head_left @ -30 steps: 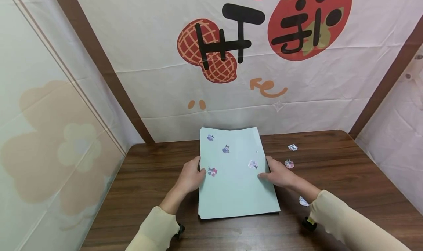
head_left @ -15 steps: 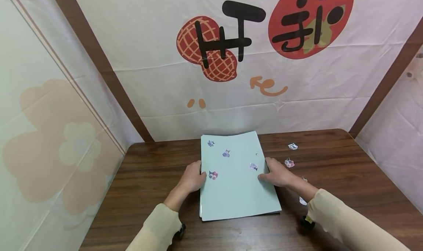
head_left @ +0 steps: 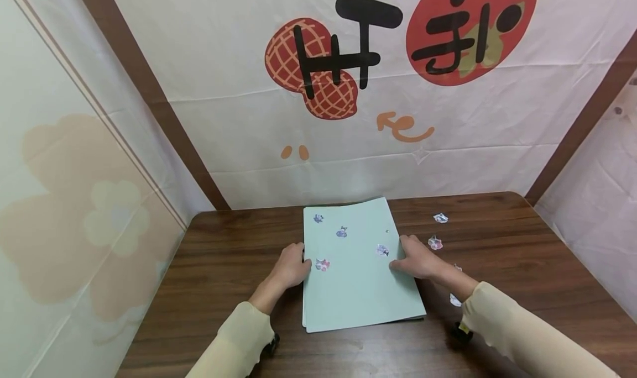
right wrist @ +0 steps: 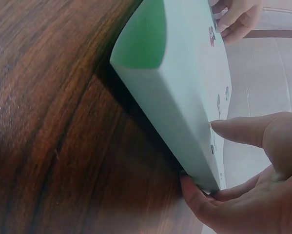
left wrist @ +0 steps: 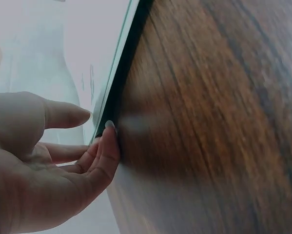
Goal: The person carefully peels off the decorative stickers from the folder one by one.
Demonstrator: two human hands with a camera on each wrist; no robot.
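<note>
A pale green folder [head_left: 359,295] lies on the wooden table, its broad face up, with several small purple and pink cartoon stickers [head_left: 322,264] on it. My left hand [head_left: 290,266] holds its left edge, thumb on top and fingers at the side and underneath. On the opposite edge, my right hand [head_left: 422,258] grips the same way, thumb over the face. The right wrist view shows the thick side wall [right wrist: 160,112] of the folder and a gap at its near end with a brighter green inside [right wrist: 143,41]. Its underside is hidden.
Several loose stickers [head_left: 435,242] lie on the table [head_left: 224,295] to the right, some partly behind my right forearm. A white printed cloth [head_left: 239,135] hangs behind the far table edge, and another cloth [head_left: 45,173] hangs at the left.
The folder's far end has come down and slightly toward me, and the folder has shifted a little to the right. Both hands have stayed on its edges.
</note>
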